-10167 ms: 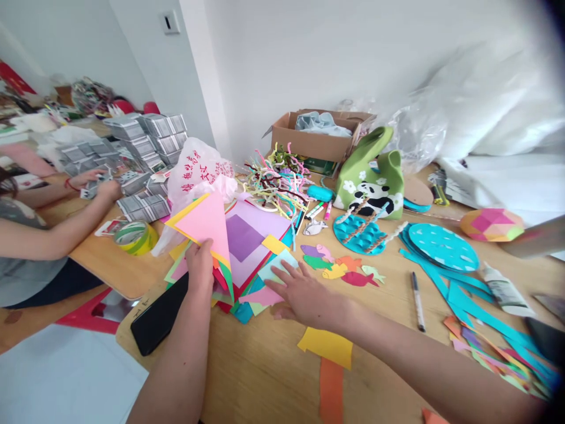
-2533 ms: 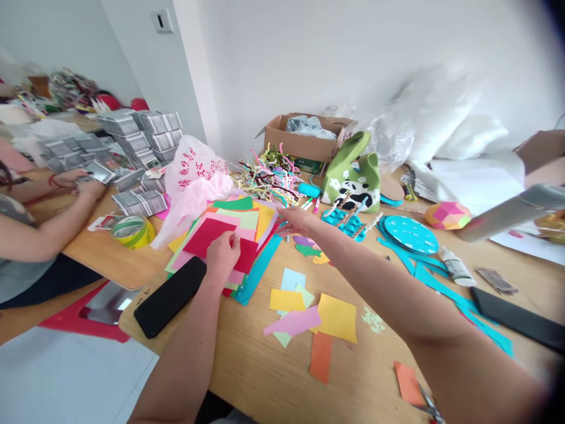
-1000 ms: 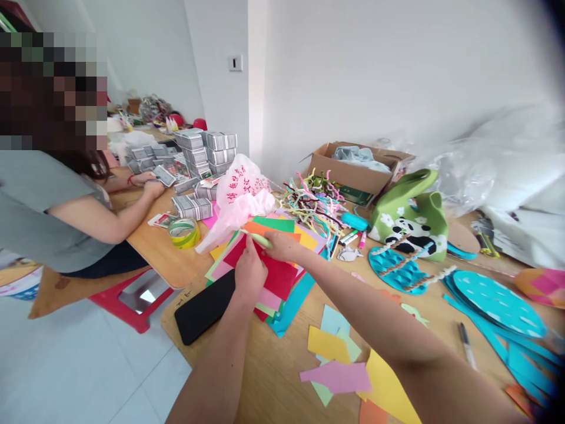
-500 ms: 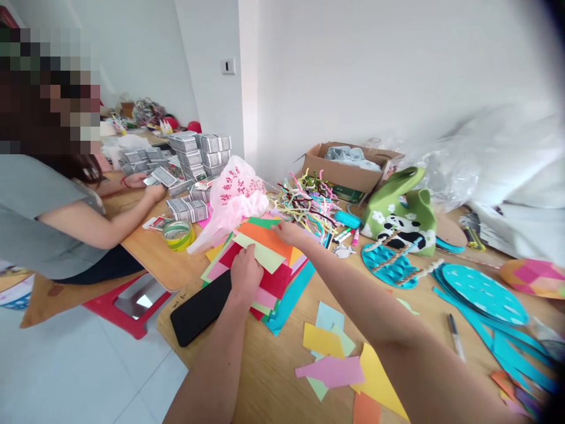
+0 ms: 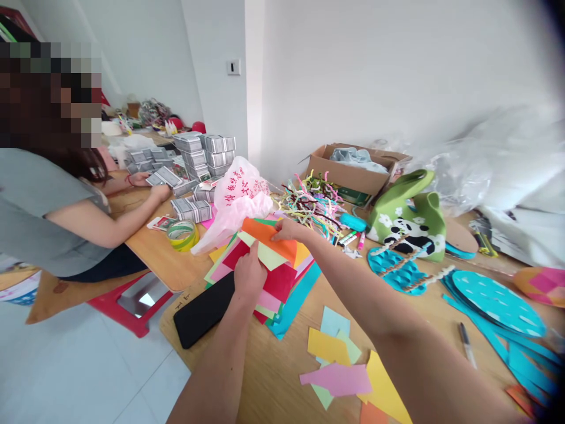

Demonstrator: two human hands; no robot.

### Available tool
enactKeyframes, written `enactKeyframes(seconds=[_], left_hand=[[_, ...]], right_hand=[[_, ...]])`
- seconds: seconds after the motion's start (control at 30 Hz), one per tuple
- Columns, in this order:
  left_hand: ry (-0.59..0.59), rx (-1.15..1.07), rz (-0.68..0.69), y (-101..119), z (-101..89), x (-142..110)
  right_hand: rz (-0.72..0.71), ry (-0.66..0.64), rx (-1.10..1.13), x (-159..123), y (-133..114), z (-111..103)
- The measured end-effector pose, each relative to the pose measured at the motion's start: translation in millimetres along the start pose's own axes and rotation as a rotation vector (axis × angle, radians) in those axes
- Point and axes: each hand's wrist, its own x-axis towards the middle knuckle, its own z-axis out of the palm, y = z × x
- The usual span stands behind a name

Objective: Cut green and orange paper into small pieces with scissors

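Note:
A fanned pile of coloured paper sheets lies on the table, with red paper (image 5: pixel 280 281) and blue paper (image 5: pixel 295 306) showing. My left hand (image 5: pixel 250 271) is closed at the pale green paper (image 5: pixel 269 256) on top, its index finger lying along the sheet. Just beyond it, my right hand (image 5: pixel 289 231) pinches the orange paper (image 5: pixel 260 231), which bends up from the pile. A black phone (image 5: pixel 205 309) rests beside my left wrist. Loose paper cuttings (image 5: pixel 338 377) in pink, yellow, blue and green are spread near my right forearm.
To the left, a person (image 5: pixel 57 218) handles grey banded bundles (image 5: pixel 192 209). Tape rolls (image 5: pixel 183 234) and a white plastic bag (image 5: pixel 238 194) stand behind the pile. Pipe cleaners (image 5: pixel 311 200), a cardboard box (image 5: pixel 326 166), a green panda bag (image 5: pixel 410 218) and turquoise discs (image 5: pixel 498 300) line the back and right.
The orange paper has been pulled up and bent by my right hand, which has come slightly nearer. My left hand stays at the pale green paper. The view has shifted a little left.

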Motion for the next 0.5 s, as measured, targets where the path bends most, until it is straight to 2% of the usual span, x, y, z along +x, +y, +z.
enactKeyframes(seconds=[0.17,0.27,0.4,0.5], left_hand=[[0.064,-0.031,0.036,1,-3.0,-2],[0.049,-0.054,0.007,0,-3.1,-1],[0.038,-0.086,-0.037,-2,-1.6,2],[0.06,-0.106,-0.043,-3,-0.4,3]], right_hand=[[-0.223,-0.071,0.086,-30,-24,9],[-0.265,-0.088,0.151,-44,-34,17],[-0.213,-0.084,0.278,-44,-23,14],[-0.055,-0.004,0.361,-33,-1,7]])
